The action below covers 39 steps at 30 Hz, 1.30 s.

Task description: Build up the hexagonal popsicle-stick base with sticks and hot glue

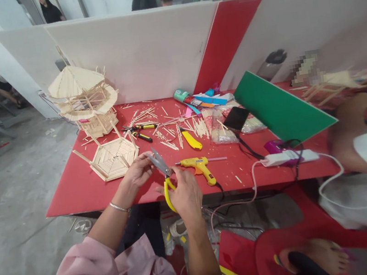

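My right hand (186,195) is closed around the yellow handles of a pair of scissors (163,168), whose metal blades point up and left. My left hand (139,170) pinches something small at the blade tips; I cannot make it out. Just left of that hand lies a flat hexagonal stick frame (113,158) on the red table (80,186). A yellow hot glue gun (199,166) lies right of my right hand. A stick-built pavilion model (85,99) stands at the table's far left.
Loose sticks, yellow-handled pliers (140,131), a yellow utility knife (191,141), stick bags (218,127), a dark phone (236,118), a green board (279,108) and a white power strip (289,157) cover the table. Another person sits at right. White and red partitions stand behind.
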### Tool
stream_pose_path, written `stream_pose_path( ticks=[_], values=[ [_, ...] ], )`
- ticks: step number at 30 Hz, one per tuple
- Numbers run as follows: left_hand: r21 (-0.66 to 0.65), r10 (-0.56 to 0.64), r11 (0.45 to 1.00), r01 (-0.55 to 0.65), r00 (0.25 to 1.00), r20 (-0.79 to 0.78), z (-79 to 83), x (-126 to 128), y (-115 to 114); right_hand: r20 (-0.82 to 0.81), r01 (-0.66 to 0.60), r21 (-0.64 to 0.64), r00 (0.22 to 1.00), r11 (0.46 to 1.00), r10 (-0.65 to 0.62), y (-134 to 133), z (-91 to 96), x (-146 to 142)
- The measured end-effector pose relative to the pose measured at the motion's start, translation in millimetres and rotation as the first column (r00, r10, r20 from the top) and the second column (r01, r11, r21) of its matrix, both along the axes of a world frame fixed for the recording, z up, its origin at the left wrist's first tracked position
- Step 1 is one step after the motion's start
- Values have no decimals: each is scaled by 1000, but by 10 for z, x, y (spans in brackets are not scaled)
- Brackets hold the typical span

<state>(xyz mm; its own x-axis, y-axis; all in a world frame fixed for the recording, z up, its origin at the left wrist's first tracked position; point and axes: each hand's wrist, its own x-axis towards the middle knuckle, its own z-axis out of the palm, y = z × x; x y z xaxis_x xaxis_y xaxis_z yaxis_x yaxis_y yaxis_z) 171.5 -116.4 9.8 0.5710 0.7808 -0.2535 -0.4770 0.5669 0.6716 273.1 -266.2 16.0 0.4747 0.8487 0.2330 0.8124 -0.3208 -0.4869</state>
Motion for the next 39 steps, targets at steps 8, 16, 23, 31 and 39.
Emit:
stream_pose_path(
  ticks=[8,16,23,31,39],
  values=[
    [38,-98,995,97,995,20,-23,-16,-20,70,47,88,996,995,-53,37,-100,-46],
    [31,-113,993,112,993,37,-15,-23,-25,-16,19,82,1000,996,-17,40,-13,-81],
    [39,-77,996,77,997,13,-42,-46,-47,44,15,16,999,1000,-15,61,5,-134],
    [25,-75,997,74,997,32,-74,-82,-89,-43,-14,-37,999,999,12,89,-39,-116],
    [-12,-62,998,62,998,32,-82,-83,-69,22,-11,8,1000,1000,11,92,-85,-88]
  ],
)
